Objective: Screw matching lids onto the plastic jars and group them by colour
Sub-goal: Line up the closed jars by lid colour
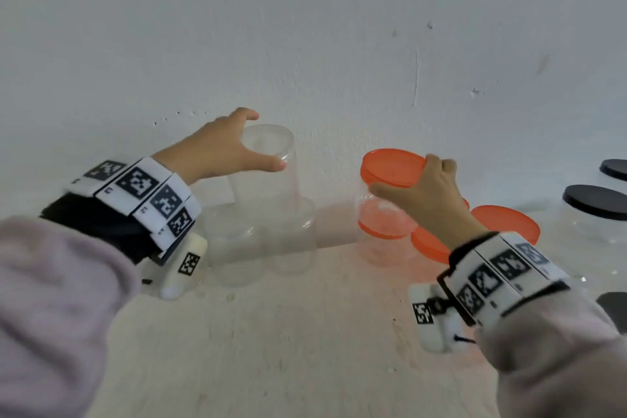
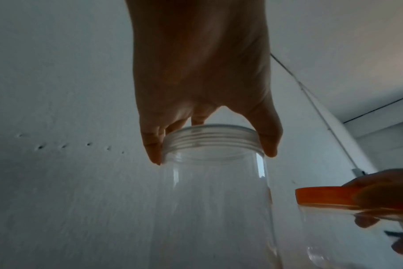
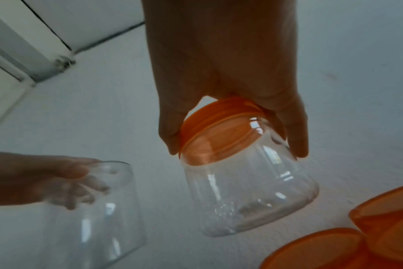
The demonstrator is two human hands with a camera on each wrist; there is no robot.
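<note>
While the left hand (image 1: 217, 146) grips the threaded rim of an open clear jar (image 1: 268, 166), thumb on one side and fingers on the other, the right hand (image 1: 427, 193) at its three o'clock clamps round the orange lid (image 1: 390, 166) sitting on a second clear jar (image 3: 249, 196) and holds it tilted off the table (image 1: 288, 349). More lidless jars (image 1: 264, 241) stand at six o'clock of the left hand's jar, loose orange lids (image 1: 509, 224) lie at four o'clock of the lifted one, and black-lidded jars (image 1: 593, 214) sit at three o'clock.
</note>
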